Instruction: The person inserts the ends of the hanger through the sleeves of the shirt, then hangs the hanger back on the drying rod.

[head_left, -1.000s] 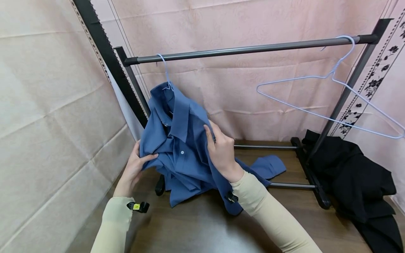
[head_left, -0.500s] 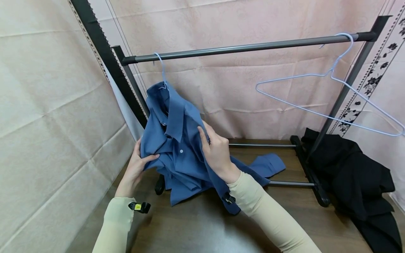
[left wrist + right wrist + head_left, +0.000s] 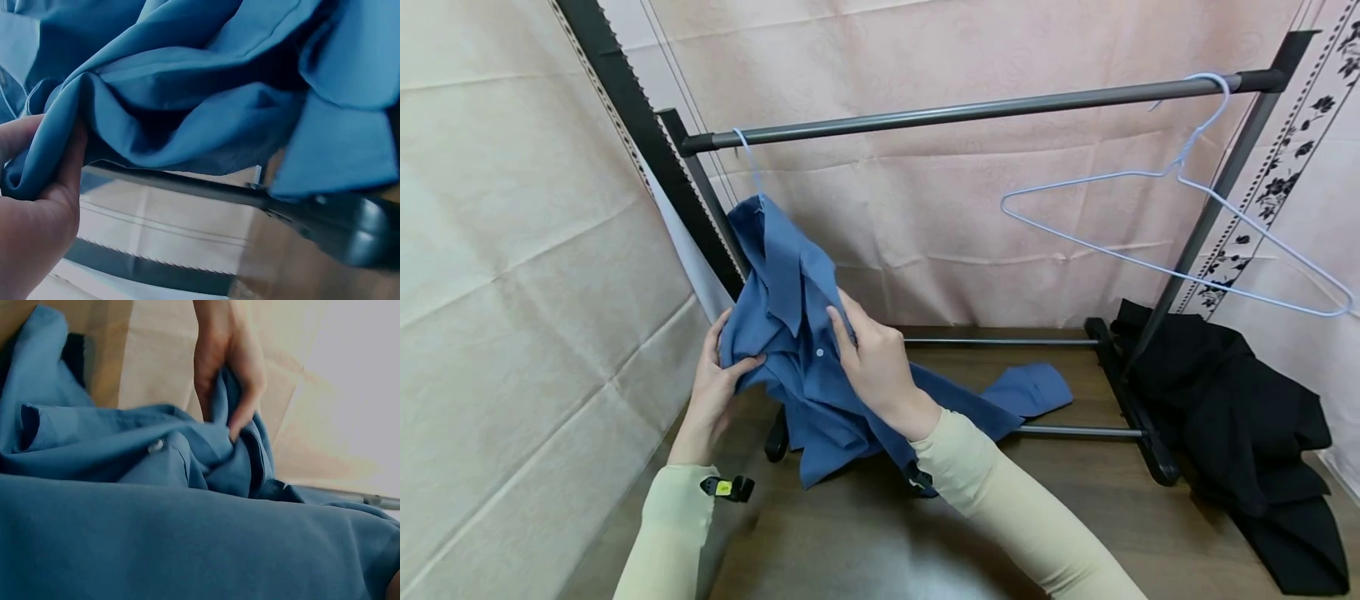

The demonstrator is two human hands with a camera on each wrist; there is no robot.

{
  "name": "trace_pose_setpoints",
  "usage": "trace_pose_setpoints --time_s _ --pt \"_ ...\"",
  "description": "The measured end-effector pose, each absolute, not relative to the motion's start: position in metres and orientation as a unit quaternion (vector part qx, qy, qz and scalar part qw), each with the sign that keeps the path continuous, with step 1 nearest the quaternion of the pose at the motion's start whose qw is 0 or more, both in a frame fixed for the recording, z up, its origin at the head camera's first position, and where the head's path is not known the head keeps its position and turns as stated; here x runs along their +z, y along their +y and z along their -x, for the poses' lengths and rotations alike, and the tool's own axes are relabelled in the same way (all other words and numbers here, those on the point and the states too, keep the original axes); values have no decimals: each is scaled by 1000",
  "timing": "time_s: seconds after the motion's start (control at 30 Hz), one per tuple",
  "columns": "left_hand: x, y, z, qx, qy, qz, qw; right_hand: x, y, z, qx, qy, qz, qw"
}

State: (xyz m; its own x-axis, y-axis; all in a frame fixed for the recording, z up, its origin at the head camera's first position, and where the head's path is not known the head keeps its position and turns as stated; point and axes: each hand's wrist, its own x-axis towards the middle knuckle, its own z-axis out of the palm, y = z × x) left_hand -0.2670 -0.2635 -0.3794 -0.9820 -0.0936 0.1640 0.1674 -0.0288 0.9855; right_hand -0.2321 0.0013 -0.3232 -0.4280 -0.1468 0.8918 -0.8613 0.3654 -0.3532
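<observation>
A blue button-up shirt [image 3: 790,408] hangs by its collar end from a light-blue wire hanger [image 3: 750,160], whose hook sits on the rack's rail. With thumb in front and fingers behind, my left hand [image 3: 709,400] pinches the shirt's left side; the left wrist view shows a fold of cloth [image 3: 47,140] between thumb and fingers. My right hand [image 3: 880,367] holds the shirt's right side below the collar, thumb on the near face. Its other fingertips are hidden. The hanger's lower part is covered by cloth. One sleeve [image 3: 1030,390] trails right over the lower bar.
The black garment rack [image 3: 970,112] stands against pale cloth walls. Towards the rail's right end hangs a bare wire hanger [image 3: 1180,167]. A black garment [image 3: 1232,425] lies heaped at the right on the brown wooden surface [image 3: 865,550].
Both hands have shifted left with the shirt, the right hand farther, so they are closer together. The hanger's hook has slid left along the rail, and the collar has turned.
</observation>
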Motion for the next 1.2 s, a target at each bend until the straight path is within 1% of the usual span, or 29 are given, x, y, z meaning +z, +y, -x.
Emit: trace_pose_setpoints --time_s 0.17,0.27,0.4,0.53,0.7,0.9,1.2 --pt "-357 -256 267 -718 -678 48 148 -313 -14 224 452 -720 -351 393" --pt "-346 -254 266 -723 -669 62 164 -308 -25 218 464 -725 -348 372" --pt "-336 -258 265 -728 -659 63 178 -302 -40 209 485 -734 -350 322" --pt "-332 -264 266 -735 -647 59 192 -295 -52 202 508 -742 -352 260" --pt "-331 -270 268 -758 -619 59 198 -289 -62 199 525 -753 -342 202" --pt "-347 -276 270 -757 -631 35 169 -301 -67 199 520 -765 -343 161" --pt "-396 -278 275 -673 -736 10 71 -333 -68 200 496 -766 -375 164"
